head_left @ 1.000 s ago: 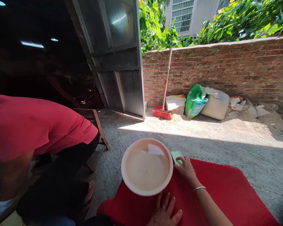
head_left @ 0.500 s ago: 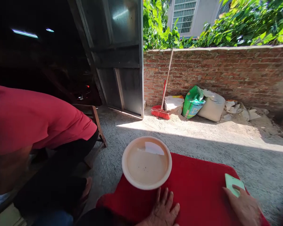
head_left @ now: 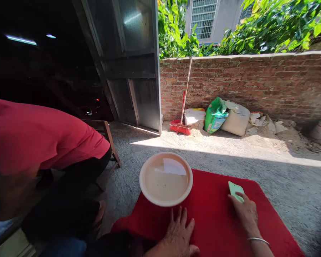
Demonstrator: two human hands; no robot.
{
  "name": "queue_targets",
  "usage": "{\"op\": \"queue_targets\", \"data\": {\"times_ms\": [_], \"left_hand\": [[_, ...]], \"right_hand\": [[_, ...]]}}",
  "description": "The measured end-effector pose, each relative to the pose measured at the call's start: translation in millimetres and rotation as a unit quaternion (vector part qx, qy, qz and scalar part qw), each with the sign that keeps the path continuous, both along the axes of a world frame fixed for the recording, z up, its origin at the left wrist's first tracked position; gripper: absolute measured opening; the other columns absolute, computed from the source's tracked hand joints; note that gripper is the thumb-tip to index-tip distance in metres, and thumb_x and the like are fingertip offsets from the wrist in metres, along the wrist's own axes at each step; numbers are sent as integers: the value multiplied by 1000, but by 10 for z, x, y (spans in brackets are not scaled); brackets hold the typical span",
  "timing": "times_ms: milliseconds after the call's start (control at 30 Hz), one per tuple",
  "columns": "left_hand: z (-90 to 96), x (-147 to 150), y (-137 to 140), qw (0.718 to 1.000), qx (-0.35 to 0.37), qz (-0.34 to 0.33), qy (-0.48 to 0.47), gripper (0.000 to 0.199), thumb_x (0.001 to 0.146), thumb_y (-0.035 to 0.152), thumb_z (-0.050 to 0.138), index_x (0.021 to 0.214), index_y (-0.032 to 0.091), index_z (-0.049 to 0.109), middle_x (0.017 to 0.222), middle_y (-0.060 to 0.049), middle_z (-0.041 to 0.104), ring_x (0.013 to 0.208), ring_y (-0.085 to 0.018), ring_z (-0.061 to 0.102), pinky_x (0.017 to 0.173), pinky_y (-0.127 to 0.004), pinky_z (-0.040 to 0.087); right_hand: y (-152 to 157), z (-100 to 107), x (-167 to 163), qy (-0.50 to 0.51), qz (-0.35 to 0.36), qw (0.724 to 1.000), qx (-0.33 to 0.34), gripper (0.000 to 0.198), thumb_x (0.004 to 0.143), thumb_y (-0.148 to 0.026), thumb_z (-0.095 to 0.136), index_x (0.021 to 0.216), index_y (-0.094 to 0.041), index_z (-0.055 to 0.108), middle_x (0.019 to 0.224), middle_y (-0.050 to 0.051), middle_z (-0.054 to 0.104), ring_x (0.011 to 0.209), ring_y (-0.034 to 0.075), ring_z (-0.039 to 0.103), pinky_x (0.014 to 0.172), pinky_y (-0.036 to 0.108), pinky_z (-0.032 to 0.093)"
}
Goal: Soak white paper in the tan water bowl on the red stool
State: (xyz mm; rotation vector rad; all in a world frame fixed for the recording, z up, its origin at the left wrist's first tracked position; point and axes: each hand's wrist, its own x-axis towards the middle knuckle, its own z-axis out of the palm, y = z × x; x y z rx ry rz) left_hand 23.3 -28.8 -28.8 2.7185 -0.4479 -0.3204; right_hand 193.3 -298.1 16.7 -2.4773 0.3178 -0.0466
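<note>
My right hand, with a bracelet at the wrist, grips a flat pale green rectangular piece against the red cloth. Its exact kind is hard to make out, since my fingers cover the near part. Spread flat on the same cloth is my left hand, holding nothing, its fingertips just short of a basin. The basin is round and pale peach, with water in it and a few dark specks at the bottom. It sits at the far left corner of the cloth.
At the left a person in a red shirt bends forward beside a wooden chair. Beyond stand a metal door, a red broom, a green sack and a white sack along a brick wall.
My right hand has moved left and away from me with the green piece, partly through the view's shift. The left hand stays flat on the cloth, near the basin.
</note>
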Motion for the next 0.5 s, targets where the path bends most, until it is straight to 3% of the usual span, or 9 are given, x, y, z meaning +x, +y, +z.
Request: {"op": "queue_targets", "data": {"times_ms": [67, 167, 300, 400, 500], "left_hand": [[-1, 8, -15, 1000, 7, 2, 2, 79, 93, 65, 47, 158, 20, 38, 165, -23, 22, 151, -48, 18, 112, -78, 19], [-1, 18, -60, 1000, 23, 5, 9, 78, 93, 65, 47, 157, 19, 39, 164, -22, 24, 151, -49, 19, 112, -79, 18], [-67, 44, -115, 1000, 28, 3, -10, 77, 91, 62, 52, 155, 20, 43, 164, -21, 28, 149, -49, 24, 111, -80, 20], [-222, 135, -164, 999, 23, 30, 23, 66, 94, 57, 51, 151, 23, 50, 162, -18, 34, 147, -48, 29, 111, -78, 23], [-405, 305, -209, 987, -3, 136, 85, 61, 99, 54, 40, 152, 24, 49, 158, -16, 40, 144, -46, 37, 110, -74, 31]], "right_hand": [[179, -28, 15, 1, -2, 1000, -1, 79, 78, -63, 37, 124, -4, 63, 96, 22, 61, 94, 44, 67, 76, 51, 52], [763, -170, -156, -19, 56, 998, 13, 63, 79, -56, 47, 123, -15, 65, 111, 18, 57, 105, 40, 64, 86, 50, 52], [1349, -276, -453, -43, 173, 982, 61, 38, 70, -43, 62, 103, -27, 73, 104, 6, 60, 101, 28, 66, 88, 38, 53], [1120, -131, -465, -53, 209, 973, 87, 31, 61, -40, 64, 86, -27, 75, 87, 2, 65, 88, 26, 69, 80, 35, 55], [350, 151, -299, -109, 148, 978, 96, 41, 59, -52, 64, 88, -25, 76, 82, 4, 69, 81, 29, 70, 73, 38, 56]]}}
